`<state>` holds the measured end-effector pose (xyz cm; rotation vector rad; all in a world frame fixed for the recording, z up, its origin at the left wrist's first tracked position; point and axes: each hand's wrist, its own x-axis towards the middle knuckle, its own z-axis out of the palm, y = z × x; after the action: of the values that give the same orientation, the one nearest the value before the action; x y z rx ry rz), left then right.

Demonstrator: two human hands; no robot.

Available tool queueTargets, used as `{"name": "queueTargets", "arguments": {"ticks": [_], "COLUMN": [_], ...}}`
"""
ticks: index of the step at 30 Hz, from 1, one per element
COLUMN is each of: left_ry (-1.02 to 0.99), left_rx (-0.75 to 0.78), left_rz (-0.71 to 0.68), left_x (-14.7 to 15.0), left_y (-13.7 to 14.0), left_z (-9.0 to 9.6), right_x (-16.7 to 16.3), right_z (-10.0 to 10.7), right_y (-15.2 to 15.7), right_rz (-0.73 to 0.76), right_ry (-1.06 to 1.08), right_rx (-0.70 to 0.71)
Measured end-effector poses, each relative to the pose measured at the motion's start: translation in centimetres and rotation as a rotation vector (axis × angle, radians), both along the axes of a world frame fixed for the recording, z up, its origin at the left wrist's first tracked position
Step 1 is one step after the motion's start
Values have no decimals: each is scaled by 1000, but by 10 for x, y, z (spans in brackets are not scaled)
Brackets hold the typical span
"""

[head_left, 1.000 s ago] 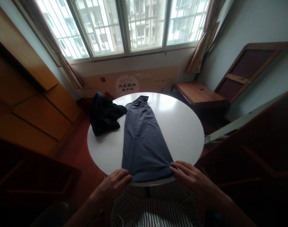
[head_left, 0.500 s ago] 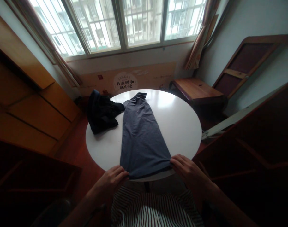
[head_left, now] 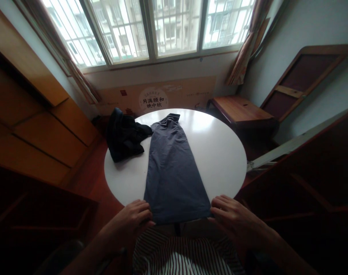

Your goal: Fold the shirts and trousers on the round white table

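A long grey garment (head_left: 175, 168) lies lengthwise on the white round table (head_left: 225, 152); whether it is a skirt or folded trousers I cannot tell. Its far end is narrow, bunched and banded with dark cloth. The wide near edge is stretched straight at the table's front edge. My left hand (head_left: 136, 215) pinches the near left corner, fingers closed. At the near right corner, my right hand (head_left: 227, 214) grips the cloth with curled fingers; the fingertips are partly hidden. To the left of the garment, a crumpled black garment (head_left: 124, 137) rests on the table.
A wooden side table (head_left: 242, 109) stands at the back right, beside a leaning framed panel (head_left: 302, 80). Wooden cabinets (head_left: 48, 130) line the left. Beyond the table are a printed cardboard panel (head_left: 188, 89) and barred windows (head_left: 174, 30). Dark red furniture flanks me on both sides.
My hands have moved slightly apart and toward me, the right one outward. The grey garment's near edge is now straighter and flatter. The view has shifted slightly.
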<state>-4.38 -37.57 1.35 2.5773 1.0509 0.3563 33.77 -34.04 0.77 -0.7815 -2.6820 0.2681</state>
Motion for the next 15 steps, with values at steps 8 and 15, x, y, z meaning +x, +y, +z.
{"name": "queueTargets", "arguments": {"ticks": [8, 15], "left_ry": [-6, 305], "left_rx": [163, 71], "left_rz": [109, 348], "left_x": [42, 58], "left_y": [197, 332], "left_z": [11, -23], "right_x": [-97, -155], "right_z": [24, -15], "right_y": [134, 157], "right_rz": [88, 166], "right_ry": [-49, -142], "right_rx": [-9, -107]}}
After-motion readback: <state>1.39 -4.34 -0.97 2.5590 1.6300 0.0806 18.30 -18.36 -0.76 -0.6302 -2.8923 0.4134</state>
